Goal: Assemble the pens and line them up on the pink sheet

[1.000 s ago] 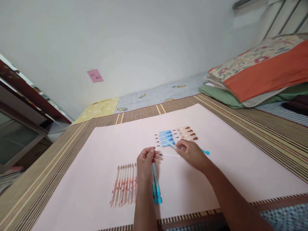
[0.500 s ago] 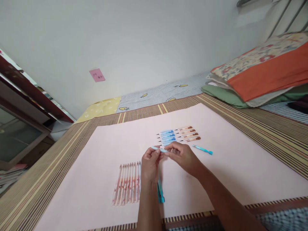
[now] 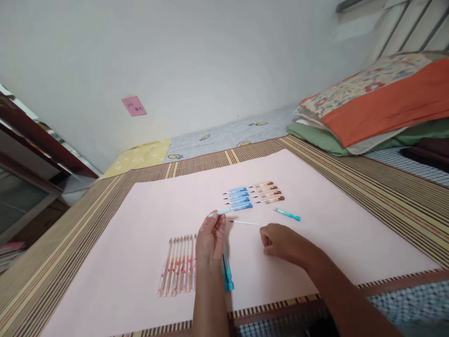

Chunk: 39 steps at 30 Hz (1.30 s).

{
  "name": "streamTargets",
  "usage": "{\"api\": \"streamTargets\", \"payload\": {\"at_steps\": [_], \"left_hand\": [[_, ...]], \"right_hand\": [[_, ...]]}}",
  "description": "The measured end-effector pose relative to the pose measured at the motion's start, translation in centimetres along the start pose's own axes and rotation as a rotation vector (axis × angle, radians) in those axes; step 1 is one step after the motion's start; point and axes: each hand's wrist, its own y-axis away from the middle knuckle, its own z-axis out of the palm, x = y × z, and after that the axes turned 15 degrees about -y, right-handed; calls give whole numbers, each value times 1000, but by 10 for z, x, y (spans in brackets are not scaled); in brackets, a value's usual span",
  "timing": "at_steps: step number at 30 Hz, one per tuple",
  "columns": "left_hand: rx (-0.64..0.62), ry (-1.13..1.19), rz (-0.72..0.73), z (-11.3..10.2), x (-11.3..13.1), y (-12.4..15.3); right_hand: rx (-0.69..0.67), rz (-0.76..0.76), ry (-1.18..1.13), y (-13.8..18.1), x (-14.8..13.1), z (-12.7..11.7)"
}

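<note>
My left hand [image 3: 212, 229] pinches a pale blue pen barrel [image 3: 221, 213] above the pink sheet [image 3: 168, 201]. My right hand [image 3: 278, 241] is closed at the end of a thin white pen refill [image 3: 245, 223], whose dark tip points left toward the barrel. The refill and barrel are apart. Just beyond lie a column of blue pens [image 3: 240, 200] and a column of brown pens [image 3: 268, 192], dark tips to the left. A turquoise pen part [image 3: 287, 214] lies alone farther right. More turquoise pieces [image 3: 227, 271] are partly hidden beside my left forearm.
A row of clear pens with reddish patterns [image 3: 177, 267] lies left of my left forearm. The sheet rests on a striped mat [image 3: 115, 201]. Folded bedding [image 3: 368, 107] is piled at the right, and a white wall [image 3: 210, 61] rises behind.
My right hand has drawn away to the right and down from my left hand, and the thin refill now shows between them. The pale blue barrel stays in my left hand.
</note>
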Motion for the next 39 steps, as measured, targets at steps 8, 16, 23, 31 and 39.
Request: {"api": "streamTargets", "payload": {"at_steps": [8, 16, 23, 31, 39], "left_hand": [[-24, 3, -5, -5, 2, -2], [-26, 138, -60, -8, 9, -1], [-119, 214, -63, -9, 13, -1], [-270, 134, -38, -16, 16, 1], [-259, -434, 47, -2, 3, 9]], "right_hand": [[49, -2, 297, -8, -10, 22], [192, -127, -32, -8, 6, -9], [23, -54, -27, 2, -8, 0], [-37, -119, 300, -5, -19, 56], [206, -253, -98, -21, -10, 46]]}}
